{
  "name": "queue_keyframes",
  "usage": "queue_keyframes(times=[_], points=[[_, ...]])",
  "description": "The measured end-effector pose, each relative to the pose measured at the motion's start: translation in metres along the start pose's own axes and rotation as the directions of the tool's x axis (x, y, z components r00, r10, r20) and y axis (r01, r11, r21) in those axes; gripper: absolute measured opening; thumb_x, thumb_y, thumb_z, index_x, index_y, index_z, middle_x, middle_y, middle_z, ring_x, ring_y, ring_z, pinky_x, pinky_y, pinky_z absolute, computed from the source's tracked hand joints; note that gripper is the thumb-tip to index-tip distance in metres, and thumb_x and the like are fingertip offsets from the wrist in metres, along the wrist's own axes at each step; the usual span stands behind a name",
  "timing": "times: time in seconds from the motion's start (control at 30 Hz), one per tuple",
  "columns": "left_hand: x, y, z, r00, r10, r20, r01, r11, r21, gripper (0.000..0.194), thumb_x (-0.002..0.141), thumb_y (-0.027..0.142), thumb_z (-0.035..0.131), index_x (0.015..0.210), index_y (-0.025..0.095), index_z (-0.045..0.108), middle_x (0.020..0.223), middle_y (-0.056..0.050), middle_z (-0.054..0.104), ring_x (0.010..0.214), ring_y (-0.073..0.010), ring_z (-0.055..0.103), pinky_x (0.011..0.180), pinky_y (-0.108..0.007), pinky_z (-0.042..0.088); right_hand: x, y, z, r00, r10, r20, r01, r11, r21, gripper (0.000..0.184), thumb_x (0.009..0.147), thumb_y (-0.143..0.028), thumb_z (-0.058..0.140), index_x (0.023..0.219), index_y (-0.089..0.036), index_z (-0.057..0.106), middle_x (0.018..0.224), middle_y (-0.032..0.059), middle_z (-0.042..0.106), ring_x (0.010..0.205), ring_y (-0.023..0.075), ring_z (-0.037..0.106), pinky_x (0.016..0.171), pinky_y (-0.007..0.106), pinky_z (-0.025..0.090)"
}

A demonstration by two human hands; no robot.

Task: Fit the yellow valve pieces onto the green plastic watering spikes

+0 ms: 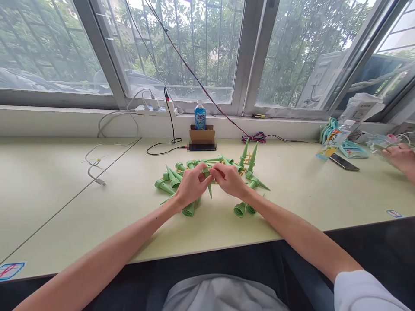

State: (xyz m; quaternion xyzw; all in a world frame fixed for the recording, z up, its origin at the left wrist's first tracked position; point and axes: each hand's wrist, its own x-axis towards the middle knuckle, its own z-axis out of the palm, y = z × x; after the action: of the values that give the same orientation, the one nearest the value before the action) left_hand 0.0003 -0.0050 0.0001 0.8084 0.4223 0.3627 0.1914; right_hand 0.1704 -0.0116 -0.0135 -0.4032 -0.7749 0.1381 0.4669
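Observation:
My left hand (192,183) is closed round the upper part of a green plastic watering spike (209,190), whose tip points down. My right hand (231,179) pinches at the top of the same spike; its fingertips meet those of the left, and any small part between them is hidden. Around both hands lie several more green spikes, some on their sides, such as one with its open threaded end (188,210) facing me. Two upright spikes (252,157) stand behind my right hand, beside small yellow-orange plastic pieces (247,158).
A blue-liquid bottle (200,115) stands behind a small cardboard box (202,134) with a phone (201,147) at its front. Cables (97,166) lie leftward. At right are a tilted bottle (335,139), another phone (344,162) and another person's hand (402,156) near plastic bags.

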Motion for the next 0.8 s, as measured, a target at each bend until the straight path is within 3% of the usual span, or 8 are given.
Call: queue_keyframes(times=[0.13, 0.33, 0.67, 0.8], points=[[-0.0002, 0.0005, 0.0010, 1.000, 0.026, -0.013, -0.026, 0.999, 0.022, 0.025, 0.087, 0.045, 0.054, 0.081, 0.023, 0.047, 0.046, 0.010, 0.040, 0.044, -0.0098, 0.030, 0.055, -0.024, 0.035, -0.0001, 0.0020, 0.0008, 1.000, 0.013, 0.000, -0.013, 1.000, -0.023, 0.036, 0.099, -0.039, 0.042, 0.069, -0.020, 0.045, 0.058, -0.0026, 0.048, 0.053, 0.0099, 0.037, 0.053, 0.024, 0.031], [-0.0004, -0.0002, 0.0021, 0.999, 0.045, -0.022, -0.045, 0.998, 0.037, 0.021, 0.086, 0.040, 0.056, 0.080, 0.023, 0.047, 0.047, 0.010, 0.040, 0.045, -0.0100, 0.030, 0.053, -0.023, 0.033, -0.0004, 0.0025, 0.0011, 0.999, 0.035, 0.003, -0.034, 0.999, -0.028, 0.038, 0.100, -0.041, 0.039, 0.068, -0.020, 0.042, 0.058, -0.0023, 0.049, 0.053, 0.0104, 0.039, 0.053, 0.024, 0.031], [-0.0015, 0.0031, 0.0017, 0.998, 0.059, 0.000, -0.059, 0.998, 0.012, 0.018, 0.083, 0.037, 0.060, 0.088, 0.023, 0.050, 0.055, 0.008, 0.050, 0.048, -0.0101, 0.044, 0.054, -0.022, 0.036, -0.0008, 0.0026, 0.0006, 0.997, 0.080, 0.012, -0.080, 0.997, -0.011, 0.037, 0.100, -0.041, 0.039, 0.069, -0.021, 0.042, 0.057, -0.0025, 0.048, 0.052, 0.0109, 0.041, 0.053, 0.024, 0.032], [-0.0010, 0.0017, 0.0024, 0.997, 0.073, -0.021, -0.072, 0.996, 0.046, 0.026, 0.079, 0.037, 0.065, 0.096, 0.023, 0.052, 0.063, 0.006, 0.054, 0.052, -0.0106, 0.048, 0.059, -0.023, 0.040, -0.0002, 0.0002, 0.0003, 0.997, 0.078, 0.024, -0.078, 0.997, -0.003, 0.034, 0.099, -0.040, 0.040, 0.071, -0.021, 0.042, 0.058, -0.0026, 0.051, 0.053, 0.0107, 0.043, 0.054, 0.024, 0.033]])
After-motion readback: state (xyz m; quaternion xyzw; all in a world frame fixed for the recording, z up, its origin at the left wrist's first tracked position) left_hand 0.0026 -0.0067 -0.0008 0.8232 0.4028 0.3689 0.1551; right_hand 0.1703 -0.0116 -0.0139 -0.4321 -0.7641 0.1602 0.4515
